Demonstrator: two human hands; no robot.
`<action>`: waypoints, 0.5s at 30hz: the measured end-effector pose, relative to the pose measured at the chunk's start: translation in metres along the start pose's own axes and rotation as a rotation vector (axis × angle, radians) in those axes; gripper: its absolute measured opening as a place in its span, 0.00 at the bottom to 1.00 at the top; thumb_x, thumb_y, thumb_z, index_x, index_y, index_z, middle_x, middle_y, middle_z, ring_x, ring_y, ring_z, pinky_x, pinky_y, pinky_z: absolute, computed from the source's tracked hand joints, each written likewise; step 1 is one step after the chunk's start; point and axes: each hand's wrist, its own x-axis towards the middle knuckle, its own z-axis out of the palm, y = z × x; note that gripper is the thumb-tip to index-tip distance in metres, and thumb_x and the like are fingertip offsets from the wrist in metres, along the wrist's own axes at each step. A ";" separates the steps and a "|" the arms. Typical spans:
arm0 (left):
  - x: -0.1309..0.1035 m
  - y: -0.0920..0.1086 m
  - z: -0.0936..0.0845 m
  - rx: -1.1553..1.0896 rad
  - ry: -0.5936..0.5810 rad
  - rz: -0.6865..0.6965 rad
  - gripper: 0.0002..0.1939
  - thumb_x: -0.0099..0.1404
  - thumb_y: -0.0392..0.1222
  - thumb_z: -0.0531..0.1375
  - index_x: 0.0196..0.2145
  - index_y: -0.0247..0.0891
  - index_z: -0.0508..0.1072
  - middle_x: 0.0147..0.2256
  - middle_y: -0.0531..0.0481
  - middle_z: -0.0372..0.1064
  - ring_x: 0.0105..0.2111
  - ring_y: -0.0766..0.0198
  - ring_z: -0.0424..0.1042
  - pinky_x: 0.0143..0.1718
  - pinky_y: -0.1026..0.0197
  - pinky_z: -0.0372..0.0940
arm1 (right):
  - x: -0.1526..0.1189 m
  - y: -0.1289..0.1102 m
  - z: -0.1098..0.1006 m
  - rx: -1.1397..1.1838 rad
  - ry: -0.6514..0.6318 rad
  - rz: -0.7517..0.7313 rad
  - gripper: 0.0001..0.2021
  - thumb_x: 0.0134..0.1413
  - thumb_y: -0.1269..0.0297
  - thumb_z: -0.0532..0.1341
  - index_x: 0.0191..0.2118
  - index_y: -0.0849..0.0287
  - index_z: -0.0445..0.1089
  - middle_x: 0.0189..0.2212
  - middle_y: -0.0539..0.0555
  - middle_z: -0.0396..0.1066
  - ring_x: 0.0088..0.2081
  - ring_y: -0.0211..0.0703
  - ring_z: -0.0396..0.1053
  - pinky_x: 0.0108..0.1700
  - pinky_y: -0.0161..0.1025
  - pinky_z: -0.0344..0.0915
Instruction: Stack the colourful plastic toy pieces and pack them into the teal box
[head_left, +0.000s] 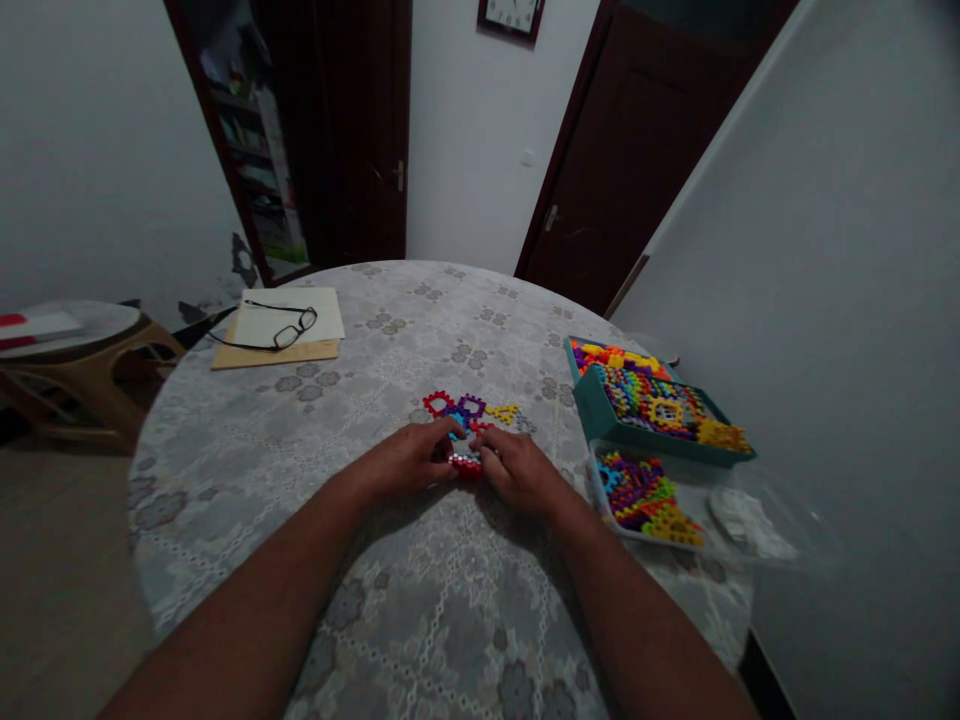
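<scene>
Left hand (429, 455) and right hand (510, 462), fingers curled nearly closed, pinch the notched red-and-white piece (466, 465) between them, mid-worktop (420, 620), well inside the curved, lace-patterned edge.

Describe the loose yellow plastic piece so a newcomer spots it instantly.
On the round, cloth-covered, grey floral table, look just beyond the right hand. There, a yellow toothed plastic triangle lies between a purple toothed ring and a grey piece, the only yellow one in that loose group.

White walls, dark doors (630, 130), wall clock (511, 14)
</scene>
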 end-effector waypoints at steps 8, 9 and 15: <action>0.003 -0.007 0.000 0.063 0.031 0.035 0.14 0.66 0.37 0.67 0.49 0.41 0.80 0.42 0.48 0.79 0.40 0.58 0.74 0.44 0.58 0.63 | 0.002 -0.002 0.010 0.066 0.066 -0.022 0.10 0.76 0.66 0.58 0.46 0.55 0.79 0.40 0.53 0.82 0.42 0.46 0.78 0.47 0.39 0.67; 0.004 -0.007 0.001 0.070 0.038 0.037 0.14 0.66 0.37 0.67 0.49 0.41 0.80 0.44 0.48 0.80 0.41 0.57 0.74 0.44 0.57 0.63 | 0.002 -0.003 0.010 0.088 0.065 -0.021 0.10 0.76 0.65 0.59 0.45 0.55 0.79 0.39 0.53 0.82 0.42 0.46 0.78 0.47 0.39 0.67; 0.000 -0.001 0.001 0.078 0.027 -0.021 0.09 0.68 0.44 0.68 0.45 0.42 0.80 0.36 0.51 0.78 0.35 0.60 0.72 0.39 0.58 0.60 | 0.004 0.014 0.009 0.073 0.294 0.093 0.12 0.76 0.62 0.58 0.46 0.55 0.81 0.43 0.56 0.83 0.45 0.49 0.80 0.51 0.42 0.72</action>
